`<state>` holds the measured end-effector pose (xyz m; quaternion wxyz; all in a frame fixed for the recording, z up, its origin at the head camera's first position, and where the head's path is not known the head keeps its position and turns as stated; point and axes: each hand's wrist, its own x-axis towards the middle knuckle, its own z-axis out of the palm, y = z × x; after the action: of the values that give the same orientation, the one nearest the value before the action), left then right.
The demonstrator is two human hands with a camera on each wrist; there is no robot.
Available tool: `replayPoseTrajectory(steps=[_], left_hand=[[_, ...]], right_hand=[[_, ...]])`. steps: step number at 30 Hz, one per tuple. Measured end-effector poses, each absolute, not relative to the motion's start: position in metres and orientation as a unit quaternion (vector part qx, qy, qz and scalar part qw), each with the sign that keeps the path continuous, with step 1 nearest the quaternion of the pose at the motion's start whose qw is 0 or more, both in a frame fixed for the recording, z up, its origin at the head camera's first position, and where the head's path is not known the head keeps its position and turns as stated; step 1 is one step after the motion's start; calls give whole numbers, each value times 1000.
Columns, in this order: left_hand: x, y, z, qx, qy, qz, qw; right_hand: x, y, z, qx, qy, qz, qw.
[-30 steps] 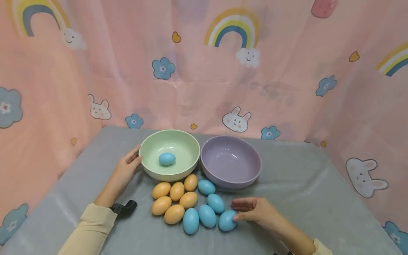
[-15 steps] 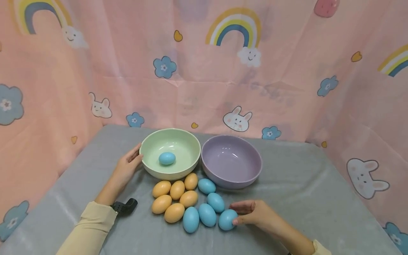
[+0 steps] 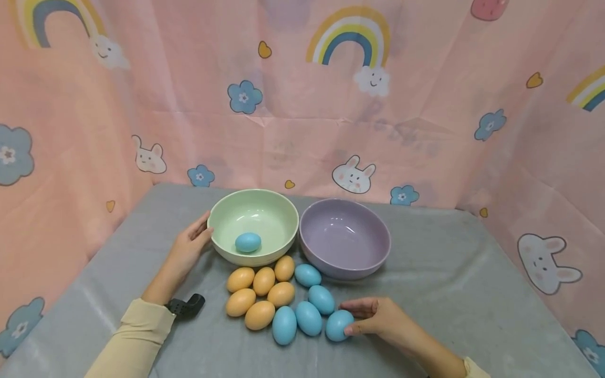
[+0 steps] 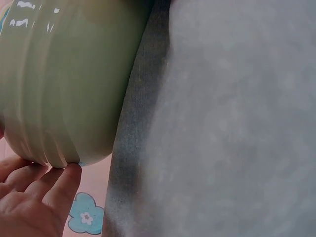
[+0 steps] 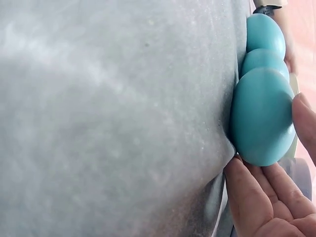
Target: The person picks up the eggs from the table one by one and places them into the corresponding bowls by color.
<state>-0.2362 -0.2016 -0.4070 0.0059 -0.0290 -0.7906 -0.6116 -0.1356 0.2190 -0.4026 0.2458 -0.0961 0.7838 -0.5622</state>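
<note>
My left hand (image 3: 185, 252) holds the near-left side of a pale green bowl (image 3: 280, 218), thumb at the rim and fingertips against the outer wall. In the left wrist view, those fingertips press the bowl's ribbed side (image 4: 74, 89). A blue egg (image 3: 248, 242) lies inside the bowl. My right hand (image 3: 385, 317) pinches the rightmost blue egg (image 3: 337, 325) on the table, the thumb on its near side and the fingers beyond it. In the right wrist view, this egg (image 5: 261, 116) sits between thumb and fingertips, with other blue eggs (image 5: 266, 34) lined up behind.
Right beside the green bowl stands a purple bowl (image 3: 342, 236) with nothing in it. Several orange eggs (image 3: 260, 315) cluster in front of the green bowl, and several blue eggs (image 3: 309, 318) lie to their right. A grey cloth (image 3: 454, 294) covers the table; a pink printed curtain (image 3: 288, 136) surrounds it.
The blue egg in the green bowl has rolled slightly toward the near side. My right thumb has settled further onto the rightmost blue egg. The left hand stays at the bowl.
</note>
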Motion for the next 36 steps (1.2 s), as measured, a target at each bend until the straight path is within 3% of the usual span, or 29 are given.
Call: replayPoseTrajectory(steps=[36], left_hand=[[-237, -200, -406, -16, -785, -619, 8]], right_hand=[[-141, 214, -392, -71, 809, -540, 219]])
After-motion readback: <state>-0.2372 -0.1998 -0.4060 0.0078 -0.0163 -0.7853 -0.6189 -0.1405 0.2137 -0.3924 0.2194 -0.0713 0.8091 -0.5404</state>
